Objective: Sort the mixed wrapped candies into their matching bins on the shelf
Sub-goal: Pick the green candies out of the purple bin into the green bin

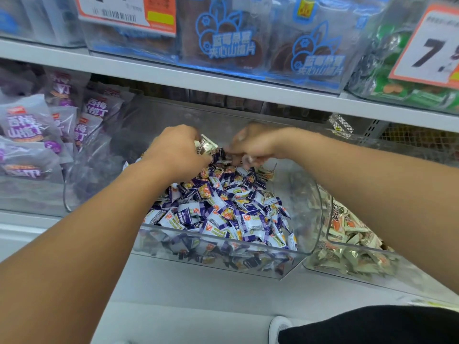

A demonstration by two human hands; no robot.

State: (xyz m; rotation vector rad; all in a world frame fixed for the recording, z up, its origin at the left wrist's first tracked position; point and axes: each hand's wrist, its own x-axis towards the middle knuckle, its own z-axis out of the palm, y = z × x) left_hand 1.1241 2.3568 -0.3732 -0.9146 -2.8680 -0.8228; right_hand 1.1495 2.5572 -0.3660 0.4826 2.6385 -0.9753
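Closest to me, at the bottom right, I see a dark trouser leg (372,326) and the toe of a white shoe (279,327) over a pale floor. From there both bare forearms reach up and forward into the middle clear bin (211,259) on the lower shelf. That bin holds a heap of purple-and-white wrapped candies (223,214), piled from its front lip back toward the rear wall. My left hand (176,150) is curled around a small bunch of pale beige wrapped candies (206,145), which stick out past the fingers just above the back of the heap. My right hand (255,142) hovers over the same rear part of the pile with its fingers bent downward; it is blurred, and I cannot tell whether it holds anything. Just to the right, touching the middle bin's side, stands another clear bin (360,247) filled with beige wrapped candies (347,254) of the same look as those in my left hand. To the left, a bin of large purple-printed packets (27,135). On the shelf above sit blue-printed packets (223,40), green packets (397,83) and two orange-edged price cards, one far right (432,45).
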